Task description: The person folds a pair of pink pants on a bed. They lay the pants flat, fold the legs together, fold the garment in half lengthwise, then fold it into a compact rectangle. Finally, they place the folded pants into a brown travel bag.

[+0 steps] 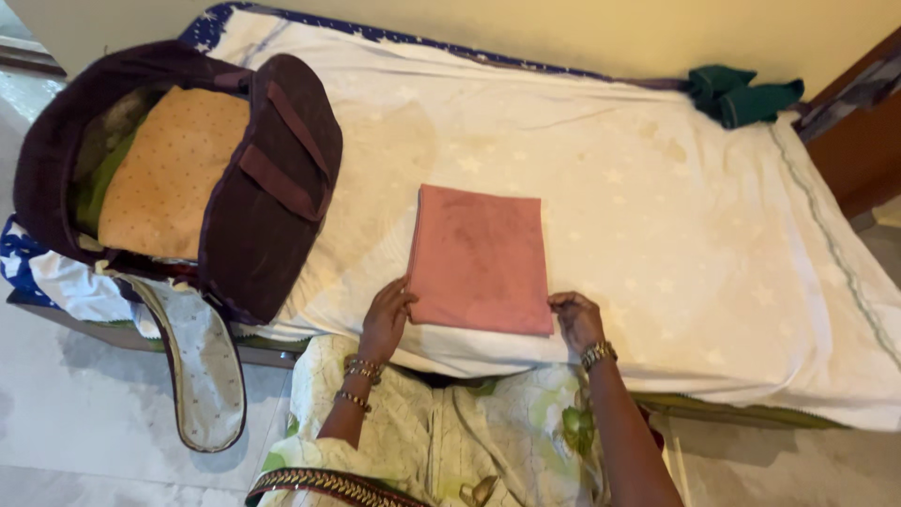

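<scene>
A folded pink cloth (479, 258) lies flat on the white bedsheet (657, 188), near the bed's front edge. My left hand (386, 317) pinches its near left corner. My right hand (576, 317) holds its near right corner. Both wrists wear bangles. To the left, an open dark maroon bag (272, 197) sits on the bed with a folded orange dotted cloth (174, 169) on top of the things inside it.
A green cloth (741, 94) lies bunched at the bed's far right corner by the yellow wall. A wooden piece of furniture (859, 141) stands at the right. The bag's pale strap (202, 366) hangs down over the tiled floor.
</scene>
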